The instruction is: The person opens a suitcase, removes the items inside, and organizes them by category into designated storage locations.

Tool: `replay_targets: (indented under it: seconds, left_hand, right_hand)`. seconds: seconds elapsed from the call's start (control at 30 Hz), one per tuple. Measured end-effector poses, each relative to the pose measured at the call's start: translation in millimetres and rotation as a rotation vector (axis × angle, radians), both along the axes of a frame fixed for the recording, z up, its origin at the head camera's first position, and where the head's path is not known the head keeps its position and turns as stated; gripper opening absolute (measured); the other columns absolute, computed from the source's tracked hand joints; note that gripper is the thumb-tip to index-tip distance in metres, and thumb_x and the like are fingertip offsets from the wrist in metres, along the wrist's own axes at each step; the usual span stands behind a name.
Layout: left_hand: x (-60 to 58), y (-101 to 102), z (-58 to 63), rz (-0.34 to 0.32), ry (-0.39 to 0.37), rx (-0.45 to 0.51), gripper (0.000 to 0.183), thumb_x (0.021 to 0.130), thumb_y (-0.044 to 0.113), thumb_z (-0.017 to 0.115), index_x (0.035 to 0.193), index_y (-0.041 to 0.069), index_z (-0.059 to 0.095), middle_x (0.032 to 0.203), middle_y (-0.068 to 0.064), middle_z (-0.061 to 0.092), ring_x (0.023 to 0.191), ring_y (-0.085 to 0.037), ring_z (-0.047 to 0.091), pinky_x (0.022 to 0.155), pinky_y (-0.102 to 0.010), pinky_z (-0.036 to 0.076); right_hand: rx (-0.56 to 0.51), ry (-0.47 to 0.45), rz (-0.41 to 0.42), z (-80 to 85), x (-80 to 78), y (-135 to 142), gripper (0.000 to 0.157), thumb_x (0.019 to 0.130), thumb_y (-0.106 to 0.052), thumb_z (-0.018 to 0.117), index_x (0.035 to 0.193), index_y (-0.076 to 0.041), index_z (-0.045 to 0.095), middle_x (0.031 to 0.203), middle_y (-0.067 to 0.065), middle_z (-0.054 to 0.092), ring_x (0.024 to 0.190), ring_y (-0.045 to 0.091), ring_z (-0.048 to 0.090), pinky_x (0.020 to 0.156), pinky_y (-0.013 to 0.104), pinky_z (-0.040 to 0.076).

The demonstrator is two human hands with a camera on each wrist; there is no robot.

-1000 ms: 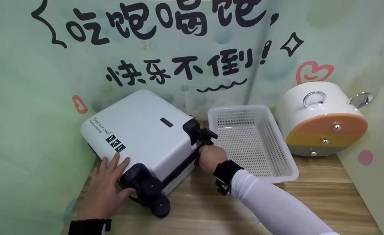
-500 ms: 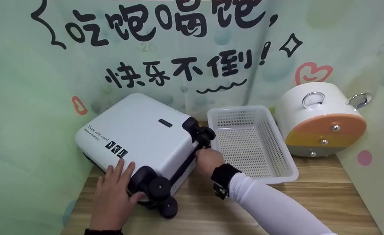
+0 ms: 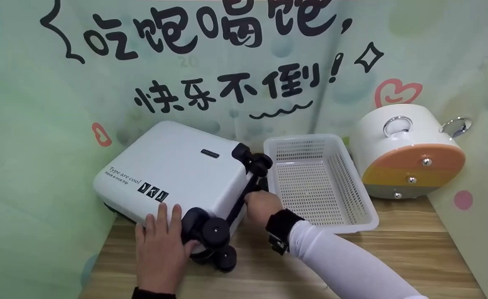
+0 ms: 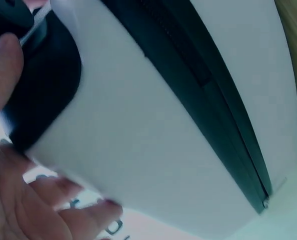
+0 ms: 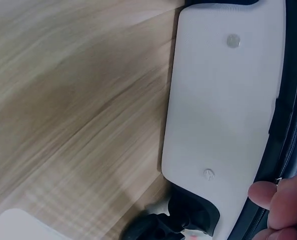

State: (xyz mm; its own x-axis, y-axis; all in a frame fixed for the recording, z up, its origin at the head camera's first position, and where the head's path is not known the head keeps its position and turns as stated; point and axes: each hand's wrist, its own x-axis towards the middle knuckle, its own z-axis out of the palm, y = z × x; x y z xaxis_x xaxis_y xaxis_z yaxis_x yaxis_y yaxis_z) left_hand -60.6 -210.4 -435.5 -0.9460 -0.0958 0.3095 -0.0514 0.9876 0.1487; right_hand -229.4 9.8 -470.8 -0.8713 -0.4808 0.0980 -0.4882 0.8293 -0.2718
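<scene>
A small white suitcase (image 3: 177,166) with black lettering lies flat on the wooden table. Its black double wheels (image 3: 215,231) stick out at the near corner. My left hand (image 3: 160,249) rests on that corner, fingers straight over the top face and thumb beside the wheel housing. In the left wrist view the black zipper (image 4: 203,82) curves along the suitcase's side. My right hand (image 3: 263,208) is at the wheeled side, below the far wheels (image 3: 260,164). The right wrist view shows its curled fingertips (image 5: 286,207) pinching the zipper pull at the zipper; most of the pull is hidden.
A white perforated plastic basket (image 3: 374,220) stands just right of my right hand. Behind it to the right is a white rounded container (image 3: 387,120) with a striped orange, yellow and grey front and metal rings. A printed cloth backdrop (image 3: 227,120) closes off the back.
The suitcase has turned on the table, its near wheels swinging right. My left hand has moved right with that corner. My right hand has shifted slightly left and nearer along the zipper.
</scene>
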Motion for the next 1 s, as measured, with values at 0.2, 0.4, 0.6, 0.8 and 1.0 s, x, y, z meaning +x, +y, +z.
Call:
replay_targets:
  seconds: [0.2,0.4,0.6,0.8,1.0]
  left_hand:
    - [-4.5,25.7,-7.5,0.052,0.052,0.025,0.095,0.086,0.045,0.087,0.159,0.0,0.044,0.159,-0.034,0.04,0.144,-0.059,0.036,0.119,-0.077,0.015]
    - [-12.9,26.7,-4.2,-0.007,0.075,0.052,0.098,0.083,0.045,0.09,0.154,-0.007,0.047,0.156,-0.033,0.044,0.148,-0.057,0.033,0.121,-0.074,0.016]
    - [-23.6,-5.8,11.2,-0.207,-0.078,0.139,0.107,0.079,0.043,0.093,0.161,0.0,0.041,0.169,-0.018,0.036,0.157,-0.048,0.024,0.121,-0.073,0.015]
    - [-26.8,-28.0,11.1,-0.307,-0.075,0.121,0.102,0.078,0.038,0.094,0.162,0.006,0.044,0.166,-0.011,0.043,0.155,-0.038,0.034,0.124,-0.064,0.02]
    - [-26.4,-28.2,3.8,-0.298,-0.033,0.064,0.101,0.079,0.044,0.092,0.161,0.008,0.046,0.165,-0.009,0.045,0.153,-0.035,0.038,0.123,-0.061,0.025]
  right_hand:
    - [0.051,0.016,-0.015,0.6,-5.3,2.0,0.013,0.086,-0.005,0.071,0.075,-0.011,0.068,0.069,0.007,0.066,0.069,0.03,0.068,0.062,0.049,0.058]
    - [0.064,-0.005,-0.007,5.0,-4.4,2.0,0.013,0.088,-0.004,0.071,0.077,-0.011,0.069,0.072,0.009,0.069,0.07,0.03,0.069,0.062,0.05,0.058]
    - [0.051,0.005,-0.005,2.2,-3.4,3.0,0.017,0.091,-0.002,0.067,0.076,-0.011,0.069,0.072,0.009,0.069,0.071,0.031,0.07,0.062,0.05,0.059]
    - [0.039,0.022,0.008,1.3,-3.7,4.1,0.018,0.092,-0.003,0.067,0.076,-0.01,0.07,0.07,0.009,0.068,0.07,0.032,0.07,0.061,0.05,0.059]
    - [0.036,0.016,0.017,0.5,-3.8,4.7,0.019,0.092,-0.002,0.067,0.076,-0.01,0.071,0.07,0.008,0.068,0.069,0.031,0.069,0.059,0.05,0.058]
